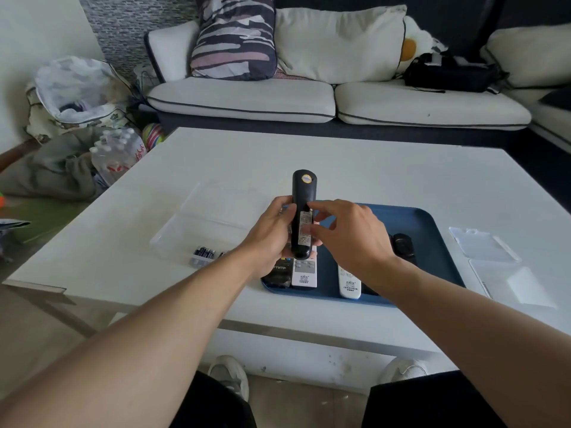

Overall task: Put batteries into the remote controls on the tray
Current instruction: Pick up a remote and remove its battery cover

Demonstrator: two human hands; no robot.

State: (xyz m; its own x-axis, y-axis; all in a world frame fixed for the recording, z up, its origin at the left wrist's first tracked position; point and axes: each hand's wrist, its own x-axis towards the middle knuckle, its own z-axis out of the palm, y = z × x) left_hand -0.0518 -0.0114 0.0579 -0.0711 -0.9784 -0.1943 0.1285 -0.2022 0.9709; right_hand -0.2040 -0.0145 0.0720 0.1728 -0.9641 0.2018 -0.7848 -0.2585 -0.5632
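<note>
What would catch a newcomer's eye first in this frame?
A long black remote control, back side up, held above the white table: the left hand grips it and the right hand fingers its back. Below lies a blue rectangular tray of more remotes, with a cluster of small dark batteries to its left.

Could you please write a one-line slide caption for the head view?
Left hand grips a black remote back-up above the blue tray; right hand reaches its back.

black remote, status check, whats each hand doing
Left hand grips black remote, back up, above blue tray. Right hand fingers at its back label. Batteries on table, untouched. Nothing in the way.
</note>
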